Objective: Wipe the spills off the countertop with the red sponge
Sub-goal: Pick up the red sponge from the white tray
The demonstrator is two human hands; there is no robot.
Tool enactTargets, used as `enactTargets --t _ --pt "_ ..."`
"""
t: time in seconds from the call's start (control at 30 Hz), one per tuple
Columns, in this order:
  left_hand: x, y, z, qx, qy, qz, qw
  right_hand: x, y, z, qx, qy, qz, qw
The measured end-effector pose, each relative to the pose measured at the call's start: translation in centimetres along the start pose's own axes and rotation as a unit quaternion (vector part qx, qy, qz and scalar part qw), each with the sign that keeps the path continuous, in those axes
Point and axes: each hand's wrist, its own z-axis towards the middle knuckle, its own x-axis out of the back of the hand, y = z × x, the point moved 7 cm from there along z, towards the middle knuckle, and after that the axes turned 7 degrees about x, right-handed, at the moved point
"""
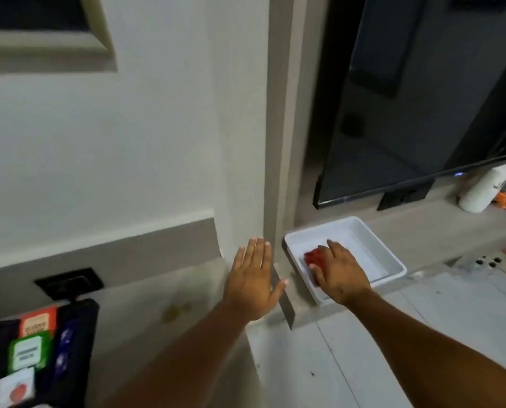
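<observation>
The red sponge (315, 258) lies inside a white tray (372, 245) to the right of the wall corner. My right hand (338, 270) reaches into the tray and its fingers curl over the sponge, covering most of it. My left hand (253, 279) hovers flat with fingers spread above the pale countertop (145, 313), holding nothing. A yellowish spill (176, 311) marks the countertop just left of my left wrist.
A black box of tea sachets (36, 353) stands at the lower left, below a black wall socket (69, 282). A large dark screen (422, 98) stands behind the tray. A white bottle (485, 188) sits at the far right. Grey floor tiles (393, 348) lie below.
</observation>
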Motion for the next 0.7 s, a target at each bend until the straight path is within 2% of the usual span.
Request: enactTargets --t 0.1,0.23,0.37,0.57,0.7 --pt "-5.7 2.6 1.6 0.013 -0.056 -0.009 0.998 -3.5 2.7 1.6 -0.004 -0.026 0.004 1.000" --pt "-10.3 5.6 3.8 0.006 -0.078 -0.016 0.997 -6.9 4.8 3.8 -0.015 -0.068 0.010 0.998" --pt "-12.7 6.7 5.5 0.016 -0.091 -0.029 0.995 -9.0 7.2 6.0 -0.048 -0.093 0.011 0.994" --pt "-15.0 6.5 6.4 0.040 -0.104 -0.036 0.993 -11.9 7.2 7.9 -0.017 -0.145 0.006 0.989" --pt "-15.1 5.4 6.0 0.037 -0.103 -0.042 0.993 -12.7 6.9 8.3 -0.018 -0.117 -0.014 0.993"
